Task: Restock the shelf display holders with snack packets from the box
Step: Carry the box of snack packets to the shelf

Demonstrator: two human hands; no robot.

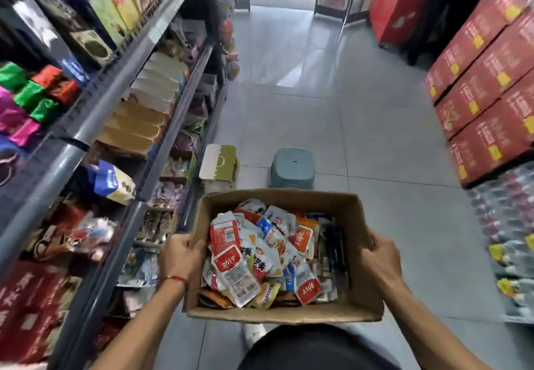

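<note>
Each grip is clamped on the cardboard box: the left hand curls over its left wall, the right hand over its right wall, holding it above the tiled floor. Snack packets fill it loosely. Just ahead stand a grey stool and a green carton. Shelves line the left, red cartons the right.

Honestly nothing's properly readable: the snack packets in the box carry bold Chinese characters and barcodes, and the red cartons stacked on the right have yellow labels, all too blurry to make out.
</note>
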